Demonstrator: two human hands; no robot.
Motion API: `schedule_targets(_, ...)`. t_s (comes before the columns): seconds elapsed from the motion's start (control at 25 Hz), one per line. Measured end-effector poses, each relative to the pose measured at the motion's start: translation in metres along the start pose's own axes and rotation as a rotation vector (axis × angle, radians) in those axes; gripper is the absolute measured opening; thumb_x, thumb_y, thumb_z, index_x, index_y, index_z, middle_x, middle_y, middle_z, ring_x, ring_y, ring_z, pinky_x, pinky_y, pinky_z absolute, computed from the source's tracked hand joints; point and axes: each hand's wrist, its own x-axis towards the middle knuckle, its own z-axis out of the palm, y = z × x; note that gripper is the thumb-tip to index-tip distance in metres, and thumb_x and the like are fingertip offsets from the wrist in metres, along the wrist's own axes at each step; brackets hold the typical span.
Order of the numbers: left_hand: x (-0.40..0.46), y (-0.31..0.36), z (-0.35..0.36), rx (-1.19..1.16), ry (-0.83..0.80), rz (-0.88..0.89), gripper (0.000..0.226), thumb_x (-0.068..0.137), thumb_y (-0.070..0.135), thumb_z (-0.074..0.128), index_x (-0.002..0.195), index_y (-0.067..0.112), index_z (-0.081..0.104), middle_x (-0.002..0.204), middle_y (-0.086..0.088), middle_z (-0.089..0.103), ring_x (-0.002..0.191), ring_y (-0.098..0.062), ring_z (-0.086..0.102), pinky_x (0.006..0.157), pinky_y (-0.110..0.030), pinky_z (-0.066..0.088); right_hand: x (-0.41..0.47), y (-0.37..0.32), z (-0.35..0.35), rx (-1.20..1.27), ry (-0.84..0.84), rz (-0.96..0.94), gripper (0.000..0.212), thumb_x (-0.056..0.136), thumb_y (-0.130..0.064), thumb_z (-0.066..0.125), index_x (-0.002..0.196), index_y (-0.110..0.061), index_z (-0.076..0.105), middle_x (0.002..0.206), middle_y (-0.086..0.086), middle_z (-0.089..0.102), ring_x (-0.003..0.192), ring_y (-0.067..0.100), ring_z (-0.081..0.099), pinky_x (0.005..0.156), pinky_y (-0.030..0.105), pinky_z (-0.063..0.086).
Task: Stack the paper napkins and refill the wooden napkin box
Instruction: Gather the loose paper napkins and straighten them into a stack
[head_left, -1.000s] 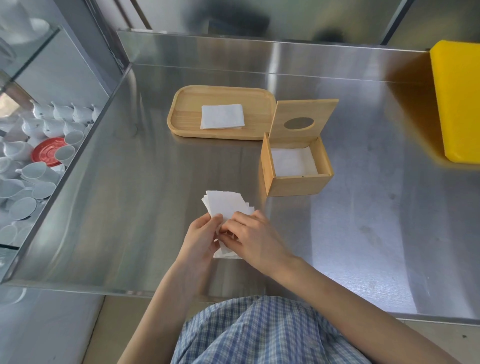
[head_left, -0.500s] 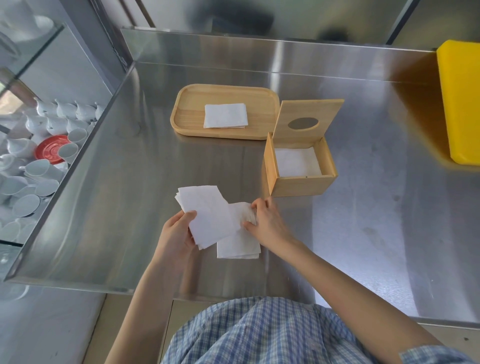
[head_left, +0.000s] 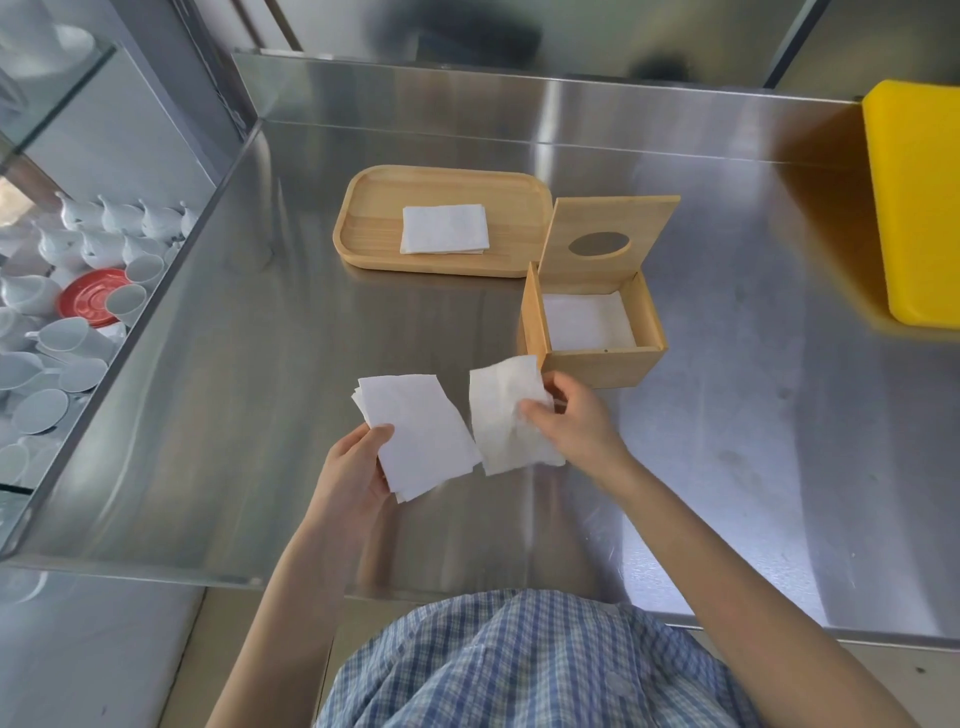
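Note:
My left hand (head_left: 353, 467) holds a small stack of white paper napkins (head_left: 418, 434) by its near-left edge, just above the steel counter. My right hand (head_left: 576, 423) pinches a second, slightly crumpled bunch of napkins (head_left: 501, 421) to the right of the first. The two bunches are apart. Just beyond my right hand stands the wooden napkin box (head_left: 597, 358), its lid with an oval hole (head_left: 605, 236) tilted up and back. White napkins (head_left: 587, 322) lie inside it. Farther back, a wooden tray (head_left: 374, 223) carries another folded pile of napkins (head_left: 444, 229).
The steel counter (head_left: 753, 415) has a raised back wall and a left edge. A yellow block (head_left: 919, 197) sits at the far right. Left of and below the counter, white cups and a red saucer (head_left: 91, 296) fill a shelf.
The single bunch held by both hands has been split in two. My left hand drew its share leftward, and my right hand lifted the other bunch toward the box.

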Motion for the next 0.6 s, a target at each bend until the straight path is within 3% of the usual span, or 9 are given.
schedule_targets(0.12, -0.001, -0.003, 0.006, 0.018, -0.072, -0.002, 0.024, 0.094, 0.009, 0.039, 0.102, 0.005, 0.061, 0.097, -0.009, 0.066, 0.084, -0.022, 0.063, 0.067, -0.032, 0.056, -0.010, -0.019, -0.018, 0.309, -0.140, -0.022, 0.012, 0.090, -0.009, 0.056, 0.099, -0.017, 0.060, 0.090, -0.006, 0.064, 0.077, 0.005, 0.062, 0.062, 0.011, 0.052)
schedule_targets(0.24, -0.002, -0.005, 0.014, 0.013, -0.141, -0.023, 0.026, 0.094, 0.009, 0.038, 0.096, 0.008, 0.064, 0.090, -0.005, 0.069, 0.072, -0.015, 0.068, 0.059, -0.026, 0.056, -0.012, -0.032, -0.022, 0.590, -0.337, 0.020, 0.015, 0.090, -0.004, 0.054, 0.094, -0.016, 0.062, 0.086, -0.005, 0.067, 0.072, 0.004, 0.067, 0.068, 0.016, 0.056)
schedule_targets(0.4, -0.006, -0.006, 0.025, 0.040, -0.234, -0.020, 0.029, 0.094, 0.013, 0.040, 0.109, 0.004, 0.062, 0.088, -0.006, 0.071, 0.066, -0.013, 0.068, 0.052, -0.024, 0.054, -0.010, -0.026, 0.002, 0.358, -0.298, 0.047, 0.011, 0.089, -0.009, 0.057, 0.099, -0.015, 0.060, 0.093, -0.001, 0.065, 0.082, 0.013, 0.062, 0.072, 0.022, 0.051)
schedule_targets(0.6, -0.009, -0.008, 0.027, 0.042, -0.262, -0.040, 0.035, 0.095, 0.017, 0.035, 0.110, 0.004, 0.064, 0.106, -0.013, 0.067, 0.080, -0.020, 0.068, 0.062, -0.031, 0.056, -0.010, -0.016, 0.020, 0.099, -0.090, 0.068, 0.031, 0.087, -0.016, 0.060, 0.117, -0.010, 0.053, 0.104, -0.001, 0.060, 0.093, 0.017, 0.058, 0.071, 0.024, 0.047)
